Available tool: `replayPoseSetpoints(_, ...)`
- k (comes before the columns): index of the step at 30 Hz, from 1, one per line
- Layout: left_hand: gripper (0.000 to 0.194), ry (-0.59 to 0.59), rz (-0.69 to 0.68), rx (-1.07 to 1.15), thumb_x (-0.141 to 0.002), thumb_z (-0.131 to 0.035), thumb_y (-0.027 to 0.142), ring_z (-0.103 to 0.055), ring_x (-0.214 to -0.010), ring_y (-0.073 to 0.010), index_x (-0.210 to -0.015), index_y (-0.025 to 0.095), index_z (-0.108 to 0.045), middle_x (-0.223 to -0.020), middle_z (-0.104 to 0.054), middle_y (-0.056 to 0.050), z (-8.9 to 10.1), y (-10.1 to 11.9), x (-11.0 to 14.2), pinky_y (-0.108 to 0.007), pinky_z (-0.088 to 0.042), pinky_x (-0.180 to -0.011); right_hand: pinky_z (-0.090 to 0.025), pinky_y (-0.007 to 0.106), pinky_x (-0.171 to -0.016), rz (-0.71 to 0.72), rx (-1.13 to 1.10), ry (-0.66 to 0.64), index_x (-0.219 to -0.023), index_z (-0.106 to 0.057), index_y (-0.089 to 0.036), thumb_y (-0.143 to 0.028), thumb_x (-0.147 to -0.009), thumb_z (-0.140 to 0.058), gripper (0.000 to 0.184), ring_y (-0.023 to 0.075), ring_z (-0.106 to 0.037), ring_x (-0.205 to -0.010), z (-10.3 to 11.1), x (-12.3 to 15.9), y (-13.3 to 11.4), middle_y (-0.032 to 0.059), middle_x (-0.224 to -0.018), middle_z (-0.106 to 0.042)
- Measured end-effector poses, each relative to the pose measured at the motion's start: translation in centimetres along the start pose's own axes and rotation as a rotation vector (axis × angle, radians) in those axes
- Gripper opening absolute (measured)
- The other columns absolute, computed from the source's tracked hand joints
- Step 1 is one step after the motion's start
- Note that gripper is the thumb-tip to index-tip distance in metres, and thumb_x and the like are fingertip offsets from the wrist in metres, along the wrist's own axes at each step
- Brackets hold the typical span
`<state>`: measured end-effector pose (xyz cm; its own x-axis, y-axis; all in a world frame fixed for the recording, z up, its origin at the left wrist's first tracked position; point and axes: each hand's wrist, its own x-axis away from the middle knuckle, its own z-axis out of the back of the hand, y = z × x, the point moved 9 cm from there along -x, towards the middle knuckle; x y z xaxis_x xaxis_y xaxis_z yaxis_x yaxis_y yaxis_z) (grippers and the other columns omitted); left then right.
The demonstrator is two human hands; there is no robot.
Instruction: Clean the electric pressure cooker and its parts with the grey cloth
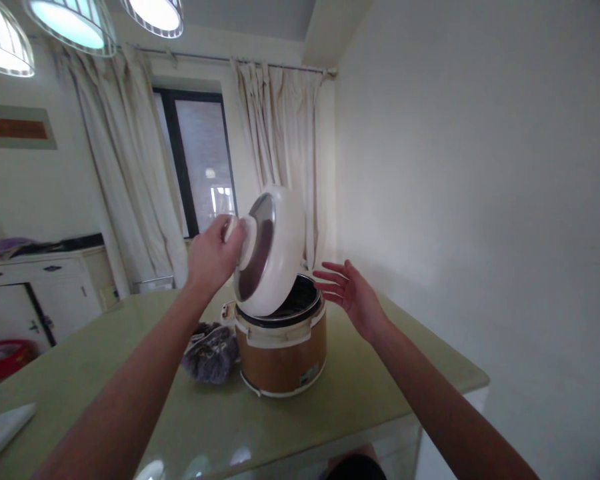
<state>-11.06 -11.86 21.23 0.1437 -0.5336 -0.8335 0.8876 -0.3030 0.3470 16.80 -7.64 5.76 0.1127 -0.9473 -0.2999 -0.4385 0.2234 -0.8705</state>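
My left hand (pixel 215 253) grips the knob of a round white lid (pixel 283 257) with a glass or metal centre. The lid is tilted nearly on edge above the left part of a brown and white rice cooker (pixel 283 363). The cooker's dark inner pot shows on the right; the lid hides the rest of its mouth. Just right of the cooker's rim, my right hand (pixel 350 293) is held up with its fingers spread and nothing in them. A bunched grey-purple cloth (pixel 213 353) lies against the cooker's left side.
A pale green table (pixel 370 400) carries the cooker, its right edge near a bare wall. At the left edge lies a white flat object (pixel 3 430). Beyond stand a white cabinet (pixel 65 293) and a red basin (pixel 7 360). Lamps (pixel 75 27) hang at upper left.
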Motion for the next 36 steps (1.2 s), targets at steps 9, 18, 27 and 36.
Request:
replayPoseSetpoints(9, 0.060, -0.285, -0.116, -0.441, -0.095, -0.041, 0.068, -0.073, -0.100, -0.0377, -0.110, 0.024, -0.079, -0.104, -0.079, -0.016, -4.9, 2.3, -0.3, -0.045, -0.053, -0.084, -0.046, 0.053, -0.117, 0.277, 0.348, -0.126, -0.155, -0.050, -0.028, -0.060, -0.083, -0.082, 0.085, 0.0319, -0.059, -0.139, -2.8, 0.5, -0.6, 0.0120, -0.154, -0.060)
replayPoseSetpoints(18, 0.066, -0.488, -0.002, -0.393, -0.092, -0.044, 0.070, -0.074, -0.104, -0.0393, -0.106, 0.019, -0.083, -0.108, -0.079, -0.021, -11.0, 0.4, 1.0, -0.045, -0.056, -0.085, -0.016, 0.054, -0.133, 0.279, 0.576, -0.048, -0.160, -0.047, -0.028, -0.063, -0.084, -0.079, 0.089, 0.0315, -0.036, -0.157, 0.7, -1.4, 3.2, 0.0087, -0.167, -0.045)
replayPoseSetpoints(27, 0.067, -0.604, 0.027, -0.342, -0.093, -0.047, 0.072, -0.072, -0.115, -0.0388, -0.115, 0.016, -0.079, -0.120, -0.077, -0.023, -15.2, 0.7, 2.7, -0.044, -0.056, -0.091, -0.014, 0.053, -0.133, 0.242, 0.678, 0.000, -0.154, -0.055, -0.029, -0.079, -0.086, -0.066, 0.085, 0.0305, -0.036, -0.157, 5.5, -3.3, 6.7, 0.0091, -0.166, -0.046)
replayPoseSetpoints(36, 0.060, -0.580, 0.006, -0.135, -0.102, -0.035, 0.060, -0.074, -0.105, -0.0303, -0.099, 0.021, -0.081, -0.106, -0.081, -0.014, -12.5, -2.9, 1.6, -0.039, -0.053, -0.094, -0.020, 0.049, -0.132, 0.242, 0.676, 0.005, -0.147, -0.061, -0.028, -0.069, -0.092, -0.064, 0.069, 0.0276, -0.042, -0.153, 4.7, -3.4, 6.1, 0.0066, -0.161, -0.053)
